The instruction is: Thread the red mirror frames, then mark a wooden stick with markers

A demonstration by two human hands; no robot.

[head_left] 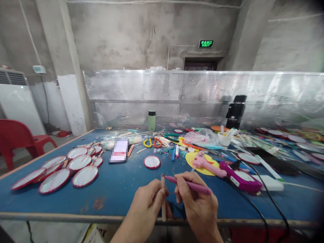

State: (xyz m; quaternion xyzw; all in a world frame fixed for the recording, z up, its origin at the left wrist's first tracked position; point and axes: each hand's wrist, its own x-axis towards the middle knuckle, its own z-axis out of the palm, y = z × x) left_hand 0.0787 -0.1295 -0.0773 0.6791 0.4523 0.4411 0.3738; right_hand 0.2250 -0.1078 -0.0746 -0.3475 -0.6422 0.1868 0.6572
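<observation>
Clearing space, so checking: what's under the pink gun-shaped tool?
Beneath the pink gun-shaped tool is a yellow disc, showing around it. The part directly underneath is covered.

Blue-topped table. Reference: lone red-rimmed disc, lying flat. Left of disc: phone, screen up; farther left, overlapping cluster of similar discs; front-left, a brown stain on the surface. Behind disc: yellow-handled tool, then green bottle, upright. Right of disc: yellow sheet. Far right and behind: black flask, upright.

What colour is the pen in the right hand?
The pen in the right hand is pinkish purple, best seen in the head view.
</observation>
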